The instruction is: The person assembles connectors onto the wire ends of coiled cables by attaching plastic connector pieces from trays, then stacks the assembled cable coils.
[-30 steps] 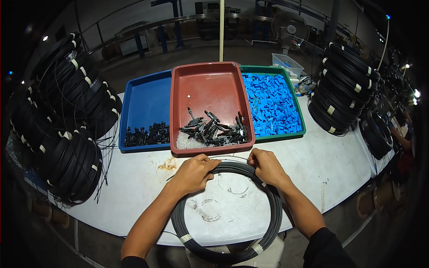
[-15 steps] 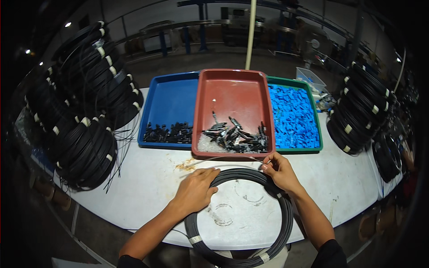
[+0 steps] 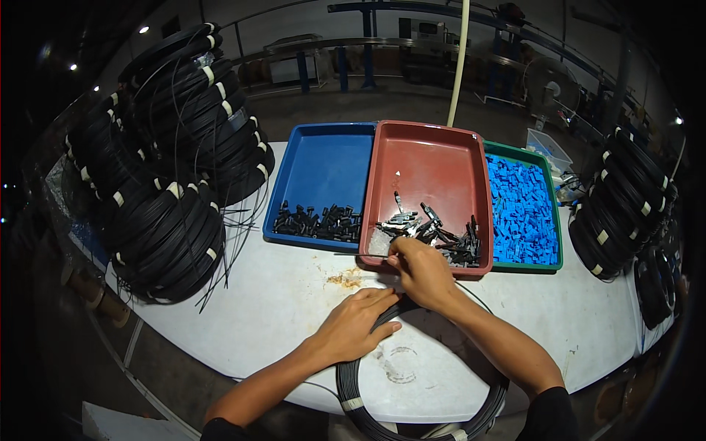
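A coil of black cable (image 3: 348, 386), bound with pale tape, lies at the near edge of the table. My left hand (image 3: 357, 323) clasps its upper left side, the thumb on the inner side and the fingers across the strands. Beyond it, my right hand (image 3: 423, 272) pinches the loose black cable end (image 3: 360, 255) at the near rim of the red tray (image 3: 379, 198). This end points left out of my fingers, and the cable curves away behind my right wrist. Small black connectors (image 3: 460, 246) and clear bits (image 3: 379, 241) lie in the red tray.
Left of the red tray stands a blue tray (image 3: 323, 132) with black parts; right of it, a green tray (image 3: 560, 228) holds many blue pieces. Stacked black cable coils (image 3: 165, 242) rise at left, more coils (image 3: 621, 202) at right. A clear bin (image 3: 548, 147) sits behind.
My right hand has moved left and over the red tray's near rim with the cable end, which now points left. My left hand stays on the coil. The view has shifted left.
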`<state>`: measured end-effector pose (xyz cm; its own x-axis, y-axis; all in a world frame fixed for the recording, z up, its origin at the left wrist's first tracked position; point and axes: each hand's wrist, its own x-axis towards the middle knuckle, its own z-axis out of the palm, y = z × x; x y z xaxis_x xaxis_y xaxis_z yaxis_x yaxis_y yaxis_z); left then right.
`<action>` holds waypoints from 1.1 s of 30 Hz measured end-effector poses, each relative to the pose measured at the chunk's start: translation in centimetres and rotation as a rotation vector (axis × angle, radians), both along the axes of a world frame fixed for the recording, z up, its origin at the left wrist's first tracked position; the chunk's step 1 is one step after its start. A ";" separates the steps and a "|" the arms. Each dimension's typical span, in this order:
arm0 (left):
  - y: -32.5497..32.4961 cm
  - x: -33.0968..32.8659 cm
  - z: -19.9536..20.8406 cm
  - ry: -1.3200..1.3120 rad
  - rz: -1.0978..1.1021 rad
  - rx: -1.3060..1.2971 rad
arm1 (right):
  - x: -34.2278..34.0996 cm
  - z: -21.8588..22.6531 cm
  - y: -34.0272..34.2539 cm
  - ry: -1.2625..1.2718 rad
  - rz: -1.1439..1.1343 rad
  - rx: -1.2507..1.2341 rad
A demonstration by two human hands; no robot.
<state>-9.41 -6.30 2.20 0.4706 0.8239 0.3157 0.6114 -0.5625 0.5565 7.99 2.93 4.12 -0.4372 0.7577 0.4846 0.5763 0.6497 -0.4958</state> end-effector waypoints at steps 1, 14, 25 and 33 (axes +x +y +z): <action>-0.1 -0.8 0.6 0.000 -0.008 0.001 | -0.8 -0.2 0.0 0.019 0.001 0.027; 9.1 -15.8 3.4 0.167 0.439 0.063 | -2.2 -2.2 0.1 0.037 0.191 0.209; 16.7 -16.4 4.0 0.388 0.292 -0.125 | -2.5 -2.3 -0.1 0.003 0.286 0.167; 18.1 -16.5 4.5 0.133 0.368 -0.003 | -2.4 -2.3 -0.1 0.061 0.300 0.056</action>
